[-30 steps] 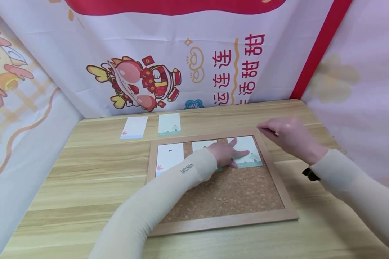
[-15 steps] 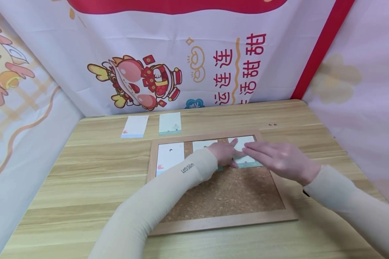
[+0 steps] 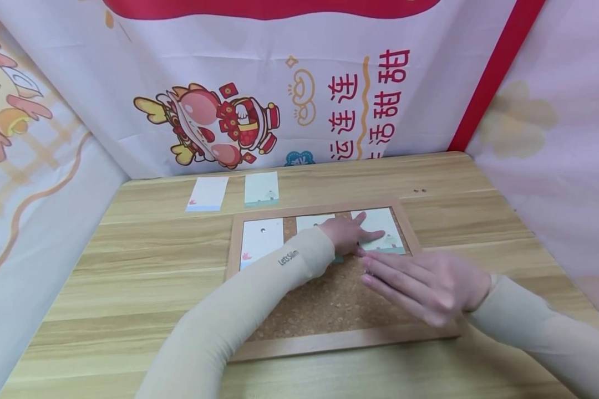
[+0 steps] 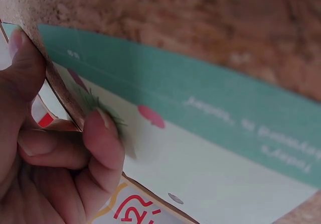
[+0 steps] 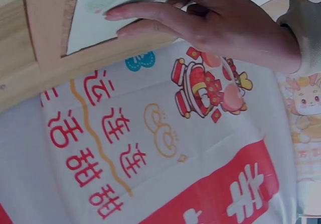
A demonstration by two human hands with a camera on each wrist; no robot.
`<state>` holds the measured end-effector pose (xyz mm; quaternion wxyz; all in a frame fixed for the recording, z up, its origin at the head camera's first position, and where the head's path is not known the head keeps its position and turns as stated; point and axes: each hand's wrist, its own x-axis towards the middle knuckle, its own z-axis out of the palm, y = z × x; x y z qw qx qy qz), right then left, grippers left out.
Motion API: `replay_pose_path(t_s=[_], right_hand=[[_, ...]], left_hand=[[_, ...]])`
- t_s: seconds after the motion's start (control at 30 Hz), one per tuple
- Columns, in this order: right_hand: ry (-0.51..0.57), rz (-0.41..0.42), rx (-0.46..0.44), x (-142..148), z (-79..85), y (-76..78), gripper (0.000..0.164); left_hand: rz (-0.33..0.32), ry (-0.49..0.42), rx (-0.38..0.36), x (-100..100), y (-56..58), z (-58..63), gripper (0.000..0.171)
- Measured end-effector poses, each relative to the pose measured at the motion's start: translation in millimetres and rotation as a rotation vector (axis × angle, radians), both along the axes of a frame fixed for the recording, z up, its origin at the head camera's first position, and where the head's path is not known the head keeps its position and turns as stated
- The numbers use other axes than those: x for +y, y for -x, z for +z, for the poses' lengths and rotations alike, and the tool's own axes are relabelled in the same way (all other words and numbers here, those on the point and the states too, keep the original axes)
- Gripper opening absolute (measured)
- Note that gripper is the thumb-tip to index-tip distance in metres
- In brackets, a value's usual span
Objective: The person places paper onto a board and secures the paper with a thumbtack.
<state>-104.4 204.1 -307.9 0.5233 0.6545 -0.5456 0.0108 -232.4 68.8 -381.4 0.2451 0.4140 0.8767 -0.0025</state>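
My left hand (image 3: 346, 235) rests on the third card (image 3: 381, 219) at the top right of the framed corkboard (image 3: 329, 302), two fingers stretched across it. In the right wrist view the same hand (image 5: 215, 28) lies flat over that card. My right hand (image 3: 429, 282) is over the board just below, its fingertips close to the left thumb and pinched around what seems to be a thumbtack, showing as a tiny glint. The second card (image 4: 210, 158), with a silver tack (image 4: 175, 198) in it, lies under the left wrist. The first card (image 3: 259, 244) is tacked at the left.
Two loose thumbtacks (image 3: 420, 190) lie on the wooden table (image 3: 130, 288) at the back right. A white card (image 3: 207, 194) and a pale green card (image 3: 262, 188) lie behind the board. A printed cloth (image 3: 259, 44) hangs behind the table.
My right hand has come from the loose tacks at the back right, over the third card, to the board below it, uncovering two tacks. The left hand stays on the card.
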Motion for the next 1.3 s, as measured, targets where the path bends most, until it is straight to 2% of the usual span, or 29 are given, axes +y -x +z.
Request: replay_pose_path(t_s=[0.17,0.27,0.33,0.43,0.53,0.63,0.73,0.77,0.9,0.97,1.03,1.13,1.3], right_hand=[[-0.012,0.037,-0.018,-5.4,3.7,-6.2,0.027],[-0.007,0.039,-0.041,-5.7,6.1,-4.9,0.028],[0.009,0.005,-0.082,-3.3,6.7,-1.4,0.027],[0.07,-0.079,-0.194,6.3,4.1,11.6,0.025],[0.095,-0.242,-0.396,25.7,-3.8,31.2,0.029],[0.115,-0.379,-0.635,45.0,-13.2,55.4,0.015],[0.137,-0.476,-0.864,58.1,-21.5,79.6,0.018],[0.13,-0.51,-0.953,61.6,-23.7,86.1,0.023],[0.059,-0.678,-1.373,73.2,-34.7,109.4,0.013],[0.041,-0.74,-1.593,76.5,-41.0,119.8,0.01],[0.042,-0.784,-1.769,77.8,-47.1,129.2,0.012],[0.06,-0.815,-1.945,78.2,-55.6,141.5,0.015],[0.041,-0.885,-2.099,76.8,-66.0,155.5,0.015]], left_hand=[[-0.017,-0.002,0.027,-0.5,1.5,1.6,0.066],[-0.022,-0.008,0.027,-1.8,1.5,2.7,0.065],[-0.023,-0.017,0.027,-3.3,0.7,3.9,0.065],[-0.018,-0.03,0.03,-5.5,0.3,5.0,0.064],[0.009,-0.047,-0.014,-6.3,0.3,4.4,0.064],[0.033,-0.051,-0.059,-5.7,1.1,2.6,0.066],[0.028,-0.036,-0.052,-5.2,1.4,1.8,0.067],[0.021,-0.031,-0.045,-5.2,1.3,2.2,0.067],[0.001,-0.02,-0.03,-4.9,1.2,2.2,0.067],[-0.005,-0.02,-0.033,-4.8,1.0,2.1,0.067],[-0.004,-0.022,-0.039,-4.5,1.1,1.2,0.066],[-0.005,-0.024,-0.041,-4.0,1.1,0.6,0.067],[-0.004,-0.02,-0.041,-3.3,0.6,2.3,0.069]])
